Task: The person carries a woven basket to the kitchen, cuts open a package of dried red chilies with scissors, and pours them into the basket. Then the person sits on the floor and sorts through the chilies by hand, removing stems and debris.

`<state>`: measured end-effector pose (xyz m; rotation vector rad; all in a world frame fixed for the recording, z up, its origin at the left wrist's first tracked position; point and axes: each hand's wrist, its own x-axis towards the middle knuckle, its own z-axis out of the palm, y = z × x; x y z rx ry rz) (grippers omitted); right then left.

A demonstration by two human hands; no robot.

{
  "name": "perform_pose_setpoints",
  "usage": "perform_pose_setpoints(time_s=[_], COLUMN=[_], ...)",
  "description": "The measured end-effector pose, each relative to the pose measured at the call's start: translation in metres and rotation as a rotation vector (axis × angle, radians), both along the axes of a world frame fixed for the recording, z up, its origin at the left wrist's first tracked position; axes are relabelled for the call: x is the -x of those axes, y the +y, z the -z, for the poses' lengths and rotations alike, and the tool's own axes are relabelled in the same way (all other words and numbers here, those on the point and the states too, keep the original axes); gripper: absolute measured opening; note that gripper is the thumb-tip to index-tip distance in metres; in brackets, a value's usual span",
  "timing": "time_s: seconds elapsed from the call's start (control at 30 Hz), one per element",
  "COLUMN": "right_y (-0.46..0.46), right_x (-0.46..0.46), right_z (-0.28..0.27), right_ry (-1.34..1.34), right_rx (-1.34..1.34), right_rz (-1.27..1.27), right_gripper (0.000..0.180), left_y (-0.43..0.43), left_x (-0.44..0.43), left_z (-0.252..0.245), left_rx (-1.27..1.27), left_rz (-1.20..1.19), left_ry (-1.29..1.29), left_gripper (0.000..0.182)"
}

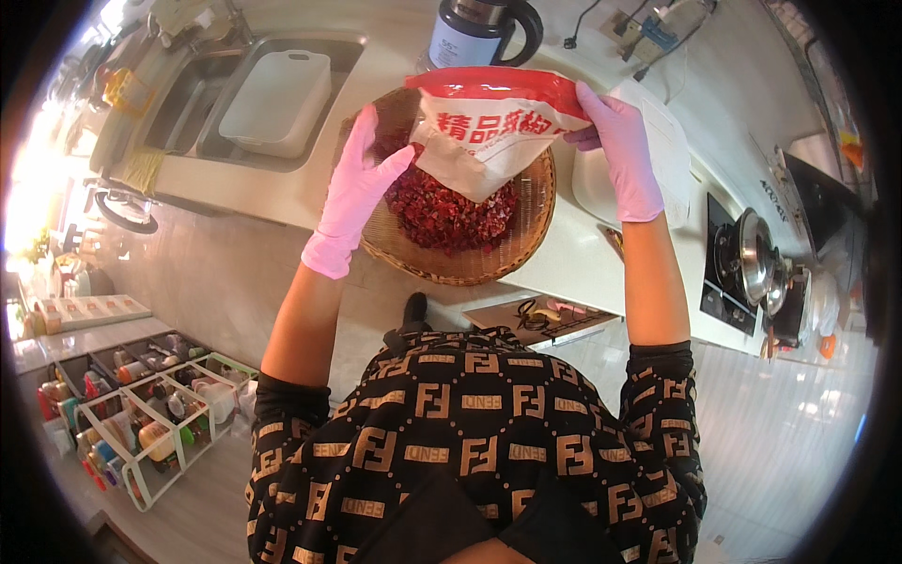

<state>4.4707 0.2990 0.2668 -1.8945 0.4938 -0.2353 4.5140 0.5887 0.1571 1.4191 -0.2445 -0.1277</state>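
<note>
My right hand [620, 151], in a pink glove, grips the upper right corner of a white and red printed plastic bag [493, 127]. The bag hangs tilted over a round woven bamboo basket [532, 247]. Cut dried red chilies [451, 218] are heaped in the basket, partly hidden by the bag. My left hand [359, 176], gloved the same way, is raised at the basket's left side with thumb and fingers apart. Its thumb tip is beside a small dark red piece at the bag's left edge; whether they touch, I cannot tell.
Behind the basket stands an electric kettle [468, 35]. A double sink [317, 106] with a white plastic tub [278, 102] is at the left. At the right are a white container [662, 148] and a stove with metal pans [754, 257]. An open drawer [542, 317] juts out below the counter.
</note>
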Motion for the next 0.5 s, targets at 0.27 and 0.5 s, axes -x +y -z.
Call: perform_pose_setpoints(time_s=[0.27,0.5], right_y=[0.007,-0.016], right_x=[0.009,0.02], right_z=[-0.009,-0.01], right_ry=[-0.138,0.0], right_rx=[0.033,0.225], right_rz=[-0.18,-0.151], right_gripper=[0.04,0.041], left_y=[-0.035,-0.03], left_x=[-0.011,-0.022], left_z=[-0.049,-0.047], left_rx=[0.266,0.104], left_rz=[0.06,0.063], left_ry=[0.066,0.002], left_gripper=[0.017,0.022])
